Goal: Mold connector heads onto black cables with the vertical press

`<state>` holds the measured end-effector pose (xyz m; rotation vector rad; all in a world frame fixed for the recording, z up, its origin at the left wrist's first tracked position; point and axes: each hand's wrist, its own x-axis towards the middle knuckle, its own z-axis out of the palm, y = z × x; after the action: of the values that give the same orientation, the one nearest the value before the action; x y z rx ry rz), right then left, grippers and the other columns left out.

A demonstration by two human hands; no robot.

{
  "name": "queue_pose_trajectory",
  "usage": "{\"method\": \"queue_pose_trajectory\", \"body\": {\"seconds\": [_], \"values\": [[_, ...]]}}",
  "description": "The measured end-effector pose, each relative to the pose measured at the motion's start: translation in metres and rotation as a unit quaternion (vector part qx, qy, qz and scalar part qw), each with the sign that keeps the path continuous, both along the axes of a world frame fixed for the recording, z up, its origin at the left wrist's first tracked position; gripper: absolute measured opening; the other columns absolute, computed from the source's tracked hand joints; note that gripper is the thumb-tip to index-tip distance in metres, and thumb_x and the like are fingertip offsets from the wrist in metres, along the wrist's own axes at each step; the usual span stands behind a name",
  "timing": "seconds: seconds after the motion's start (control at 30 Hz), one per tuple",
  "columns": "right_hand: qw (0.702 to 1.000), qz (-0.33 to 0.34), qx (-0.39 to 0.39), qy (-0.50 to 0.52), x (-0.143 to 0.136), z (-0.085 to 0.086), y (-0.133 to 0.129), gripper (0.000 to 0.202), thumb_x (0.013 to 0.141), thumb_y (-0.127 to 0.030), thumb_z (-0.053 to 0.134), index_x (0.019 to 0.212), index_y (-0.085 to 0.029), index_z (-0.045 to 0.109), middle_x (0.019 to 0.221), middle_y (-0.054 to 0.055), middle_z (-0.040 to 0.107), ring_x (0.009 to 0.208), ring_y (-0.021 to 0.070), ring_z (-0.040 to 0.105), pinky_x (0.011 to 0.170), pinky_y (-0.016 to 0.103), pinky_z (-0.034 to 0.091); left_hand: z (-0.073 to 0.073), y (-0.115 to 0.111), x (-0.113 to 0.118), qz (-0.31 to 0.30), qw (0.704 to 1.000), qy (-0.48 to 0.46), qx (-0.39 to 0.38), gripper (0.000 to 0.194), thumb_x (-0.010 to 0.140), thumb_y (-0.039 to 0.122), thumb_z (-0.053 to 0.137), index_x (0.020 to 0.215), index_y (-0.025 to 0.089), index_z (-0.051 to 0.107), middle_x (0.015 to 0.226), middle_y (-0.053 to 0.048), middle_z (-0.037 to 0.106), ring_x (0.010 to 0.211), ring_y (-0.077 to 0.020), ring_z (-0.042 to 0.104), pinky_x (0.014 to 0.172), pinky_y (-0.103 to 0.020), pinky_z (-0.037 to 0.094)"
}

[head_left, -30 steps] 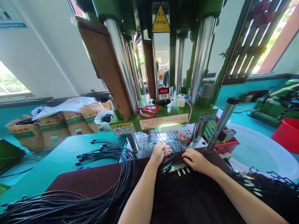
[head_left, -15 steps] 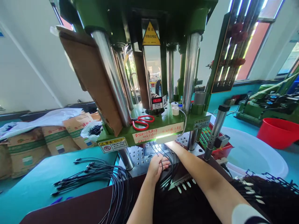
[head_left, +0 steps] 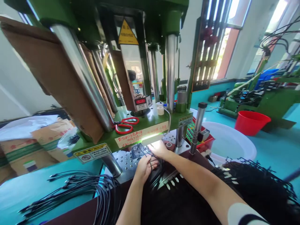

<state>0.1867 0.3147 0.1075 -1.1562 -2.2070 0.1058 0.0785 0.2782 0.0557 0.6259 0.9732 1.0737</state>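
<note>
Seen from my remote post, a bright workshop with a turquoise floor [head_left: 281, 145] holds a tall green press [head_left: 142, 122] at its centre; a turquoise surface [head_left: 14, 190] stands at its left and a dark brown surface [head_left: 78, 214] on the near side, against the press's perforated metal plate [head_left: 127, 175]; a white tub [head_left: 249, 153] sits to the right, paper sacks [head_left: 14, 157] lie to the left, and a red bucket [head_left: 253, 123] stands beyond the tub; a cable bundle [head_left: 103, 197] droops over the brown surface, its ends fanned across the turquoise one; at centre, slim black cords [head_left: 159, 173] run from the lit gap under the press toward me; I judge them light and flexible, springy along their length, slightly slippery, weakest at the ends, and best held a few together just behind those ends; my left hand [head_left: 146, 165] is half palm-up, its grip pinching the cords between thumb and forefinger, other fingers loosely spread; my right hand [head_left: 158, 148] reaches beneath the light strip [head_left: 152, 137], fingertips lost in glare, so I cannot tell how that grip stands; smallest are the silver prongs [head_left: 172, 182] just below the cords.
</note>
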Motion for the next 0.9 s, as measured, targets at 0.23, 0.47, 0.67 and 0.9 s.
{"method": "queue_pose_trajectory", "body": {"seconds": [0.23, 0.47, 0.67, 0.9], "values": [[0.991, -0.120, 0.045, 0.038, 0.138, 0.002, -0.154, 0.032, 0.082, -0.017, 0.043, 0.113, -0.021, 0.050, 0.100, 0.009, 0.055, 0.094, 0.0214, 0.050, 0.084, 0.036, 0.040, -0.001, -0.002, -0.003, -0.008, 1.000, 0.026, -0.009, 0.005, 0.080, 0.016, 0.047, 0.074, 0.017, 0.047, 0.073, -0.007, 0.064, 0.062, -0.0153, 0.062, 0.058, -0.025, 0.047], [0.825, -0.548, 0.033, -0.131, 0.331, -0.050, -0.243, 0.039, 0.078, -0.030, 0.040, 0.109, -0.012, 0.055, 0.097, 0.016, 0.057, 0.091, 0.0339, 0.051, 0.078, 0.049, 0.041, 0.003, -0.006, -0.001, -0.014, 0.999, 0.050, -0.013, 0.009, 0.081, 0.013, 0.044, 0.074, 0.017, 0.047, 0.071, -0.006, 0.064, 0.063, -0.0148, 0.063, 0.058, -0.023, 0.049], [0.897, -0.437, 0.066, -0.007, 0.307, -0.030, -0.221, 0.037, 0.079, -0.030, 0.040, 0.110, -0.012, 0.053, 0.110, 0.015, 0.054, 0.104, 0.0273, 0.048, 0.091, 0.041, 0.037, -0.001, -0.005, -0.001, -0.002, 0.999, 0.049, 0.005, 0.006, 0.080, 0.011, 0.045, 0.076, 0.015, 0.046, 0.071, -0.007, 0.064, 0.061, -0.0147, 0.063, 0.057, -0.024, 0.050], [0.983, -0.029, -0.159, 0.084, 0.129, 0.009, -0.083, 0.019, 0.076, -0.012, 0.050, 0.081, -0.021, 0.066, 0.075, -0.001, 0.065, 0.072, 0.0149, 0.059, 0.070, 0.025, 0.043, 0.000, -0.006, 0.003, -0.007, 0.999, 0.022, 0.022, 0.007, 0.078, 0.017, 0.050, 0.076, 0.015, 0.043, 0.067, -0.005, 0.062, 0.056, -0.0136, 0.061, 0.053, -0.023, 0.047]]}}
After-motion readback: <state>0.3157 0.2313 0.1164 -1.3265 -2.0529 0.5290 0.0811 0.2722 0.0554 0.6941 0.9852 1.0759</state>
